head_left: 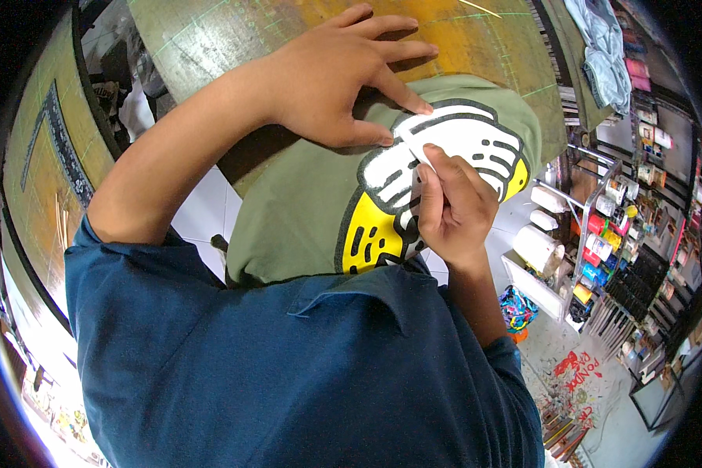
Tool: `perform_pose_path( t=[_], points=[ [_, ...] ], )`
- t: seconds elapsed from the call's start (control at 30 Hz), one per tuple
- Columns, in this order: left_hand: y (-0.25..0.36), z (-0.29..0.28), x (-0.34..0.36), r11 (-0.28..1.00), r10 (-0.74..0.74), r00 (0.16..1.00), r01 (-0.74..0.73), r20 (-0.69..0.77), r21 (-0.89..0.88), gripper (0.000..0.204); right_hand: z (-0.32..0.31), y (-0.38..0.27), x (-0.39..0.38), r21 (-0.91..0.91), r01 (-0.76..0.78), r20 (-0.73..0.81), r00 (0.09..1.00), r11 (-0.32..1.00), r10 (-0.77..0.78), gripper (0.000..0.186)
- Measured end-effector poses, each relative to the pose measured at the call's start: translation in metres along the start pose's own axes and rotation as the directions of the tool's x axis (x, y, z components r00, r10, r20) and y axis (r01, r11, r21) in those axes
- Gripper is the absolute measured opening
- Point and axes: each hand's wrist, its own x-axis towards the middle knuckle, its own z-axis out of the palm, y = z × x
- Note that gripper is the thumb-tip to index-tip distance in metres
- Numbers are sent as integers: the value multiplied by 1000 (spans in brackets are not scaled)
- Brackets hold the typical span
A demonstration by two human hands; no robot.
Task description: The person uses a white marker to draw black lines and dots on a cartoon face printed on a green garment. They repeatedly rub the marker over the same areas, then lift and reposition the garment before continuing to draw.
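An olive-green cloth (288, 210), which looks like a garment, lies over the table's near edge and hangs down toward me. It bears a cartoon print (382, 168) in white, yellow and black. My left hand (343, 78) rests on the table and cloth with its fingers spread; thumb and forefinger touch the print's upper left edge. Between the thumb and fingers of my right hand (456, 203) is a slim white stick-like tool (418, 148). Its tip meets the white part of the print, close to my left thumb. The fingers hide its rear end.
The stained table (218, 35) extends beyond the cloth, with a thin stick (480, 8) at its far edge. Another table (35, 125) with a dark angled ruler (48, 117) stands at left. A metal rack (593, 203) and several paint containers (597, 249) are at right.
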Motion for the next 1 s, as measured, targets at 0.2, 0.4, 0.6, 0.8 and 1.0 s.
perform_pose_path(
  t=[0.2,0.4,0.6,0.8,1.0],
  points=[
    [0,0,-1,1000,-4,1000,4,9,-5,49,8,5,2,-65,21,-156,987,998,-31,24],
    [0,-1,-2,1000,5,1000,-5,-30,17,49,8,4,1,-18,12,-143,990,1000,-15,24],
    [-1,9,-3,996,36,986,-23,-162,82,44,0,-1,-2,26,-61,-29,998,998,61,21],
    [3,1,1,997,20,999,-16,-47,78,50,-6,10,-6,351,-148,-330,904,924,271,22],
    [11,-9,7,999,-23,1000,23,-20,31,50,-70,71,20,658,-327,-32,888,678,459,29]
  ],
)
